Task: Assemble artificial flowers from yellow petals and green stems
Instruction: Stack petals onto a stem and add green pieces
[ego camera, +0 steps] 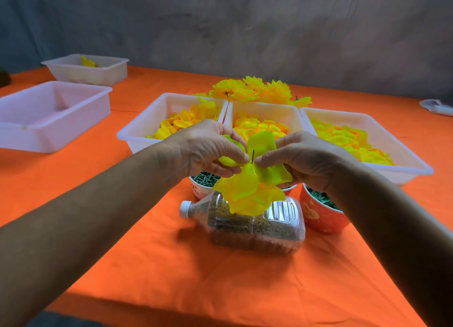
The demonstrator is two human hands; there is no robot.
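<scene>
Above the table's middle, both hands pinch a stack of yellow petals [250,187] threaded on a thin dark stem pin [252,155] that sticks up between the thumbs. My left hand [208,150] grips the petals from the left, and my right hand [304,155] pinches them from the right. Three white trays of loose yellow petals sit behind: left tray [137,133], middle tray [267,108], right tray [407,162]. Finished yellow flowers [252,91] lie piled beyond the trays.
A clear plastic bottle [255,226] lies on its side under the petals. Bowls of green stem pieces stand beside it: an orange one [316,216] and a white one [199,188]. Two more white tubs [49,116] [88,69] stand at left on the orange cloth.
</scene>
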